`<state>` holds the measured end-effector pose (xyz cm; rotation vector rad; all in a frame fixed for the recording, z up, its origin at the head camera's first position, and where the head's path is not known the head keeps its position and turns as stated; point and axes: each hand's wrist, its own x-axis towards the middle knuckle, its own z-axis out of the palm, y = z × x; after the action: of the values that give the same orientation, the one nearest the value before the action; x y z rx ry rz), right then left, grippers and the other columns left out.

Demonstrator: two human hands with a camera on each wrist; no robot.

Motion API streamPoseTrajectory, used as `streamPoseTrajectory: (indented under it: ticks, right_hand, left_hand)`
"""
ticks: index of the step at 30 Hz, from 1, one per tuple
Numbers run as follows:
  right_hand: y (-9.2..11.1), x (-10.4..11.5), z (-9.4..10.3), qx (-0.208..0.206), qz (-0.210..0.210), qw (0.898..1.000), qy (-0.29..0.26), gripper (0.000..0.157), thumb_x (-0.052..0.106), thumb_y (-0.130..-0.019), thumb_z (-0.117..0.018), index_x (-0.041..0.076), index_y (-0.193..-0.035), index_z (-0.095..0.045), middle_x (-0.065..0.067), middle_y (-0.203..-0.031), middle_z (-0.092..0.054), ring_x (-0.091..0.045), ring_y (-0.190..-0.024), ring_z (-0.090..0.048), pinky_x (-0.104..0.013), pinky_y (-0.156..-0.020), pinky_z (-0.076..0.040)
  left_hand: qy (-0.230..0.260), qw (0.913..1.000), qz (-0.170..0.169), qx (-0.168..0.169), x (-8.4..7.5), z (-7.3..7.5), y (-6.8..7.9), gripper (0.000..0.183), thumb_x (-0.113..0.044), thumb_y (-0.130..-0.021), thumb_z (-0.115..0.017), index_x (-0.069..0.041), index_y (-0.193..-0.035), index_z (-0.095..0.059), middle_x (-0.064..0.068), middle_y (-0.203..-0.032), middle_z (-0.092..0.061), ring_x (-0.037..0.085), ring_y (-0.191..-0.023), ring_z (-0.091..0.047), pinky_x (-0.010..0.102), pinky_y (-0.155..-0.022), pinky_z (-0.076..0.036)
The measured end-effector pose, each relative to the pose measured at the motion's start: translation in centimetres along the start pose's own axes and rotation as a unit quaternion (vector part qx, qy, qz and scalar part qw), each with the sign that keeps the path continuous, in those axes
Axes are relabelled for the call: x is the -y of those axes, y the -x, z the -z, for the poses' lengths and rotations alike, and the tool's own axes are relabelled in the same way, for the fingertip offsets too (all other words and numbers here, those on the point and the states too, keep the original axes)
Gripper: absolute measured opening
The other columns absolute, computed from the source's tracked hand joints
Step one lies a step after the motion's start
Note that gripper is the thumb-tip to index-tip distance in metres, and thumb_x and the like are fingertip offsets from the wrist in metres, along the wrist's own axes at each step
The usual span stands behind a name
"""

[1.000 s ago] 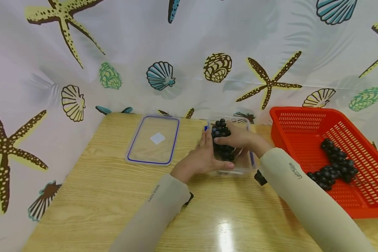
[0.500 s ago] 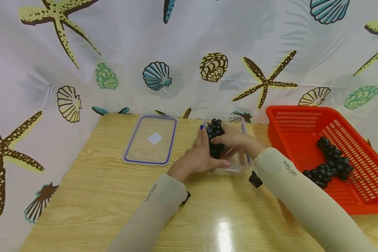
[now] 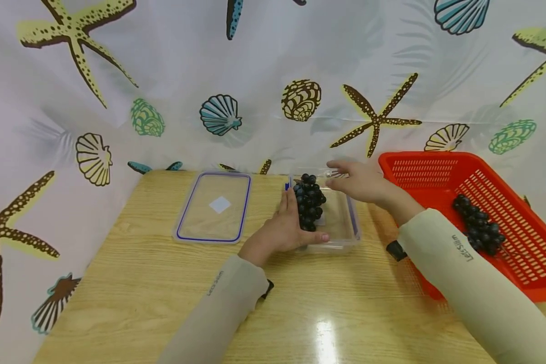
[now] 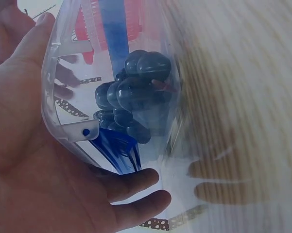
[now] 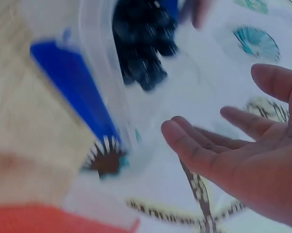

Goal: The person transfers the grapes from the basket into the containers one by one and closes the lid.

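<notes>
A bunch of dark grapes (image 3: 309, 203) lies along the left side of a clear plastic container (image 3: 355, 230) with blue side clips. My left hand (image 3: 279, 230) rests against the container's near left corner, its fingers straight along the outer wall and the thumb along the near rim. In the left wrist view the grapes (image 4: 131, 94) show through the clear wall beside the palm. Over the container's far right part hovers my right hand (image 3: 359, 183), fingers spread and holding nothing. The right wrist view shows the right hand (image 5: 248, 145) apart from the grapes (image 5: 143, 41).
A clear lid (image 3: 214, 225) with a blue seal lies on the wooden table (image 3: 164, 298), left of the container. To the right stands a red slotted basket (image 3: 423, 157) with more dark grapes (image 3: 478, 225) inside. Behind the table hangs a cloth (image 3: 264, 55) with shell prints.
My right hand has let go of the grapes and moved up and right, leaving the bunch against the container's left side. The left hand keeps its place on the container.
</notes>
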<state>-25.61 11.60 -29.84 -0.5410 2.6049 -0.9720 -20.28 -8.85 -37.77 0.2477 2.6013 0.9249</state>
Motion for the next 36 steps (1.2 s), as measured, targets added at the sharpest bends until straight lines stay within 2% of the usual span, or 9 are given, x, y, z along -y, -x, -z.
streamPoseTrajectory:
  ticks: [4, 10, 14, 20, 28, 36]
  right_hand:
    - [1.8, -1.0, 2.4, -0.034, -0.001, 0.999, -0.009, 0.055, 0.024, -0.105, -0.055, 0.003, -0.154, -0.041, -0.027, -0.148, -0.045, -0.043, -0.134, -0.045, -0.058, -0.104, -0.04]
    - [3.9, -3.3, 5.7, -0.071, -0.032, 0.997, -0.025, 0.046, 0.019, -0.105, -0.055, 0.005, -0.149, -0.048, -0.024, -0.145, -0.049, -0.04, -0.121, -0.054, -0.055, -0.099, -0.047]
    - [4.8, -5.2, 7.4, -0.086, -0.049, 0.995, 0.008, 0.045, 0.021, -0.106, -0.053, 0.005, -0.147, -0.05, -0.025, -0.143, -0.051, -0.04, -0.121, -0.054, -0.056, -0.097, -0.046]
    - [5.8, -8.5, 8.8, -0.083, -0.088, 0.991, 0.049, 0.049, 0.024, -0.106, -0.051, 0.001, -0.149, -0.045, -0.03, -0.144, -0.047, -0.047, -0.127, -0.045, -0.065, -0.1, -0.039]
    - [6.8, -12.3, 10.1, -0.082, -0.111, 0.983, 0.119, 0.052, 0.024, -0.105, -0.053, -0.004, -0.147, -0.044, -0.035, -0.141, -0.045, -0.052, -0.121, -0.047, -0.069, -0.095, -0.042]
    - [8.1, -16.9, 11.5, -0.051, -0.124, 0.974, 0.185, 0.051, 0.016, -0.102, -0.054, -0.015, -0.14, -0.043, -0.044, -0.136, -0.043, -0.059, -0.119, -0.044, -0.072, -0.098, -0.034]
  left_hand:
    - [0.0, 1.0, 0.006, -0.002, -0.1, 0.0, 0.1, 0.137, -0.07, -0.079, -0.074, -0.014, -0.158, 0.023, 0.008, -0.166, 0.021, 0.038, -0.151, -0.01, 0.054, -0.115, -0.026]
    - [0.016, 0.9999, 0.0, -0.001, 0.0, 0.0, 0.2, 0.136, -0.067, -0.08, -0.075, -0.014, -0.158, 0.023, 0.009, -0.166, 0.022, 0.035, -0.152, -0.007, 0.05, -0.114, -0.03]
    - [0.025, 0.9997, -0.002, 0.0, 0.1, 0.0, 0.2, 0.135, -0.065, -0.081, -0.075, -0.014, -0.157, 0.023, 0.01, -0.165, 0.022, 0.036, -0.152, -0.007, 0.05, -0.115, -0.029]
    - [0.026, 0.9996, -0.005, -0.002, 0.2, -0.2, 0.2, 0.136, -0.064, -0.081, -0.076, -0.014, -0.157, 0.024, 0.009, -0.165, 0.022, 0.036, -0.151, -0.01, 0.05, -0.115, -0.029]
    - [0.029, 0.9996, 0.002, 0.0, 0.2, -0.4, 0.3, 0.136, -0.065, -0.08, -0.076, -0.015, -0.157, 0.024, 0.007, -0.165, 0.022, 0.035, -0.151, -0.014, 0.049, -0.114, -0.031]
    - [0.022, 0.9997, -0.003, -0.004, 0.2, -0.4, 0.2, 0.136, -0.066, -0.08, -0.076, -0.015, -0.158, 0.023, 0.009, -0.166, 0.021, 0.036, -0.151, -0.015, 0.05, -0.113, -0.032]
